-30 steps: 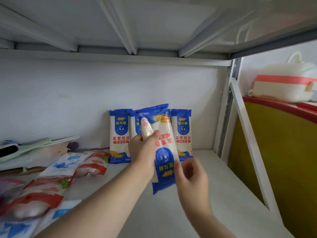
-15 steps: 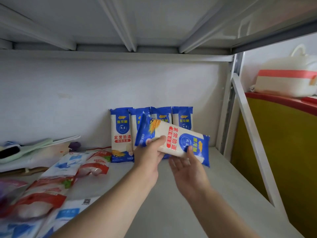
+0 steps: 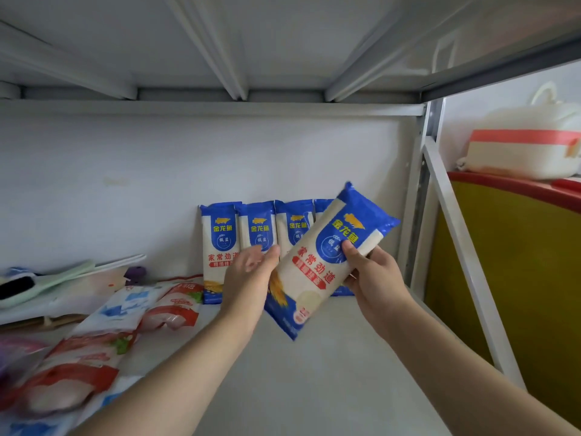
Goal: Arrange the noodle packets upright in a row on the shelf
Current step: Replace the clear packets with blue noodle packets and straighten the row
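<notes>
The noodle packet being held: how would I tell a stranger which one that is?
Look at the white shelf, where a row of blue-and-white noodle packets stands upright against the back wall. In front of the row's right end, the right hand grips the held packet. It alone is tilted and off the shelf.
</notes>
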A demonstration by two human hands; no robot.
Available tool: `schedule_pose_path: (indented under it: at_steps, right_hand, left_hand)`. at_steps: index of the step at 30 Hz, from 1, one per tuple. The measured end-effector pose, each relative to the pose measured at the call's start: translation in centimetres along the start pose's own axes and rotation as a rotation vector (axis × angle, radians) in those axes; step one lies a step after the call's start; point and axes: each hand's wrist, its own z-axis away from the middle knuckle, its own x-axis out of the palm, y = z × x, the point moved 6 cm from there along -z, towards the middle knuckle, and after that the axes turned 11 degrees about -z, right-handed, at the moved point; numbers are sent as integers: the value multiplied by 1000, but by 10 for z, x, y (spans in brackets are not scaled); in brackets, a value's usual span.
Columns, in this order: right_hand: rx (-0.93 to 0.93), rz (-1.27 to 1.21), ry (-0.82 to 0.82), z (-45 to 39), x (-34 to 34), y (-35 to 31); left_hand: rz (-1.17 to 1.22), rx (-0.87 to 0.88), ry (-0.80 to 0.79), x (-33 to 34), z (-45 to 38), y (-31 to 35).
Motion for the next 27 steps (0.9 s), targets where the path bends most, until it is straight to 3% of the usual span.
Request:
schedule_pose_path:
  at_steps: [5,8,12,15,19,22,27]
  right_hand:
    - [29,368,-273,7,22,-2]
    - [90,411,-397,14,26,4]
    - [149,406,-445,16,25,7]
    - [140,311,-420,12,27,4]
    - [26,86,-206,1,27,-15]
    - [-33,98,-109,-4,22,-20]
    - [-82,131,-80,-5,18,-25]
  left_hand:
    - [74,91,-244,17,-5,66]
    - [223,41,-128,9,-11,71]
    - [258,90,-38,2,-9,65]
    - [281,103,-17,4,-3,65]
    - [273,54,-31,11,4,61]
    - [237,49,-67,12,0,60]
    - [105,101,-163,10,-10,63]
